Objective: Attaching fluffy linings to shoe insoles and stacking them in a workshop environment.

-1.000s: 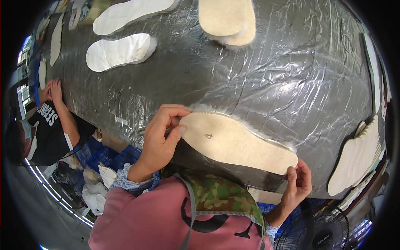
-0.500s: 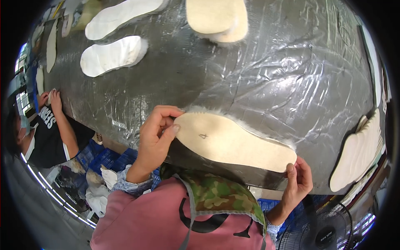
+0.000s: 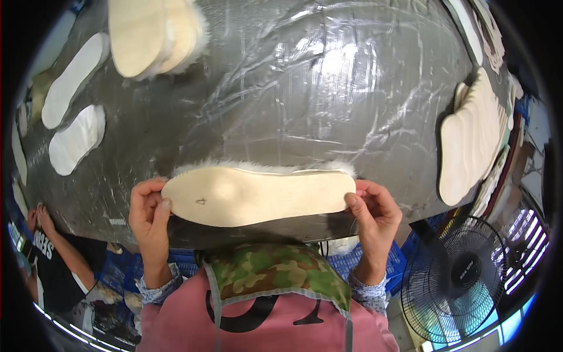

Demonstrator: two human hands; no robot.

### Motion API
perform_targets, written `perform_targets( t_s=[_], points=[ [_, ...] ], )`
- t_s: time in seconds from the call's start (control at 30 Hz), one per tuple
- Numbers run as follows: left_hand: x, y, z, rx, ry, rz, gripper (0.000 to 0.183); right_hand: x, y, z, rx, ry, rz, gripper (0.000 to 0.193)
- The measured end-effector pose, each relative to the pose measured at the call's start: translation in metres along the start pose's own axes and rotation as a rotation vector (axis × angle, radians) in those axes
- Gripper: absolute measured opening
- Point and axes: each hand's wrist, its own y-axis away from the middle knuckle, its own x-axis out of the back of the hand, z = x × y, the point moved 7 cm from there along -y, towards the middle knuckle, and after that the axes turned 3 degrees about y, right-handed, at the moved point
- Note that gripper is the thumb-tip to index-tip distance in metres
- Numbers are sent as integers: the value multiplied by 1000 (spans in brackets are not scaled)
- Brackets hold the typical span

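Note:
A cream shoe insole [image 3: 264,196] with white fur along its far edge lies level between my hands, its smooth side up, just over the near edge of the table. My left hand [image 3: 151,211] pinches its rounder, marked end between thumb and fingers. At the other end, my right hand [image 3: 375,214] grips it the same way, thumb on top. The fingers beneath the insole are partly hidden.
A dark plastic-covered table [image 3: 281,111] spreads ahead. Furry insoles [image 3: 141,41] lie far left, white insoles [image 3: 75,141] left, and a fanned insole stack [image 3: 469,141] right. A black fan [image 3: 457,270] stands near right. A co-worker [image 3: 61,258] works at left.
The insole has turned from slanting down to the right to nearly level, with both hands still on its ends. The view has swung to the right.

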Motion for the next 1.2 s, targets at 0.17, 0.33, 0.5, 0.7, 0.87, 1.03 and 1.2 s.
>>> perform_targets(
  t_s=[0.17, 0.33, 0.5, 0.7, 0.87, 1.03, 1.2],
  points=[
    [1, 1, 1, -13, -17, 4, 23, 0, -4, 4, -36, -9, 2, 18],
    [1, 1, -1, -23, -30, 3, 23, 0, -5, 4, -70, -10, -6, 17],
    [1, -1, -2, -52, -49, -16, 24, 1, -9, 6, -48, 55, -2, 18],
    [4, 0, 3, -26, -79, 23, 25, 1, -14, -2, 11, 192, 77, 14],
    [-2, 1, 14, -90, -136, 26, 25, -32, 5, -63, 552, 579, 53, 16],
    [-5, 0, 17, -108, -148, 12, 26, -117, 28, -75, 930, 752, -397, 42],
    [-4, 0, 22, -171, -243, -40, 27, -142, 21, -51, 912, 886, -508, 58]
  ],
)
